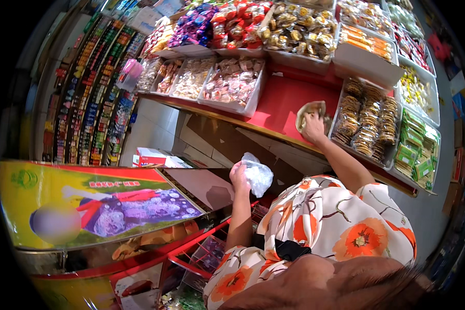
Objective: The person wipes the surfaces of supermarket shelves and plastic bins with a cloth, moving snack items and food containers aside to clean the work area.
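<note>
My left hand (239,177) is closed on a crumpled clear plastic bag (258,174), held in front of me, left of my body. My right hand (313,127) presses a beige cloth (304,112) onto the red surface of the display table (281,99), near its wooden front edge. The cloth lies bunched under and around the fingers. Just right of that hand stands a clear bin of wrapped round cookies (368,120). On the left side of the bare red area is a bin of pink-wrapped sweets (232,83).
More bins of wrapped snacks (300,31) line the table's back. A bin of green packets (417,149) stands at the right end. Shelves of small goods (93,93) rise at left. A printed panel (100,201) and a red wire basket (190,263) are near my left arm.
</note>
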Motion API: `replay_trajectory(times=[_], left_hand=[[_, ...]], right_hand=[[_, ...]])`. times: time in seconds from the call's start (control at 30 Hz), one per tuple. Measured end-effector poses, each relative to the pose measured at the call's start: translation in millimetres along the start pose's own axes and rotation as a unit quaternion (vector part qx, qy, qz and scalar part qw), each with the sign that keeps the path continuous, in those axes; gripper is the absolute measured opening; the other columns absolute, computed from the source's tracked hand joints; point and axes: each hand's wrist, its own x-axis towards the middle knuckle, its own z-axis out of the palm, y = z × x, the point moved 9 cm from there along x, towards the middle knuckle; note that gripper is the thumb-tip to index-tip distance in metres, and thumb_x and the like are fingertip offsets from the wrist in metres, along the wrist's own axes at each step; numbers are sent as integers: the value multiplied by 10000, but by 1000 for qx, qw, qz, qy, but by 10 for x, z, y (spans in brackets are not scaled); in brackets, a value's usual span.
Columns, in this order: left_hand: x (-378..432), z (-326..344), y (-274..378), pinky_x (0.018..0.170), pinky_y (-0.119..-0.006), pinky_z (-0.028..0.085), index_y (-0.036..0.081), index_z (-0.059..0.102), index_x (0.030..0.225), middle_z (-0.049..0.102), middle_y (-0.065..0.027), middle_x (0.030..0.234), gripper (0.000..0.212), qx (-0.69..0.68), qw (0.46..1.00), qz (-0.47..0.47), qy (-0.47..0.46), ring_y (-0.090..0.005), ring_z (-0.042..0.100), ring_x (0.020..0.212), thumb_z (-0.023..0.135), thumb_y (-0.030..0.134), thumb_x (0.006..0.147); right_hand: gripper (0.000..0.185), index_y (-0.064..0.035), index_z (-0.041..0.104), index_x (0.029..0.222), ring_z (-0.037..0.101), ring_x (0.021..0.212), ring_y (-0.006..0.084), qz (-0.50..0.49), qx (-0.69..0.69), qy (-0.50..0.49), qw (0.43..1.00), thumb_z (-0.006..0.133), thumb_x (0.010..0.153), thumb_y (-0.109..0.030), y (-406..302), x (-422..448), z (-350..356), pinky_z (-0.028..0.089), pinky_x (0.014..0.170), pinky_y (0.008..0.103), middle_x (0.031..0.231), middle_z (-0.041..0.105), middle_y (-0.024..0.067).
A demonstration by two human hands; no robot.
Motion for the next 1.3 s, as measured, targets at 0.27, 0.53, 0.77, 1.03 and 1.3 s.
replay_trajectory(times=[0.27,0.53,0.77,1.03,1.3], left_hand=[[84,-471,220,718,-318,515,-22,579,855,604,-80,810,180,-61,995,28,71,-192,604,749,565,-27,676],[283,-520,-28,688,-292,504,-14,586,825,601,-57,775,153,-67,990,44,117,-164,584,701,571,-10,673],[623,-156,-151,696,-289,501,-10,582,859,596,-54,785,161,2,992,-14,126,-155,580,717,579,-26,699],[764,460,-35,685,-275,489,-11,585,874,594,-52,799,109,93,991,-52,76,-143,569,718,561,-9,768],[723,-154,135,716,-294,491,-17,579,877,592,-65,833,129,96,980,-19,176,-155,570,762,563,-21,749]], right_hand=[[719,-177,239,1462,89,1373,489,150,-154,-148,965,558,852,-387,173,-216,310,134,1103,548,1485,155,262],[319,-36,606,1037,586,986,361,11,19,-222,975,471,893,-288,-107,256,1049,464,864,408,1023,634,187],[488,-122,510,1249,421,1236,284,-404,-84,-156,897,575,768,-171,-1613,593,1408,301,1046,540,1241,535,121],[236,-130,614,1040,512,1098,233,-268,212,-170,924,508,835,-180,-1086,1387,1802,445,913,367,1138,600,80],[336,-108,588,1167,590,1036,253,-187,-199,35,961,393,916,-218,-951,2296,960,486,844,438,1198,582,70]])
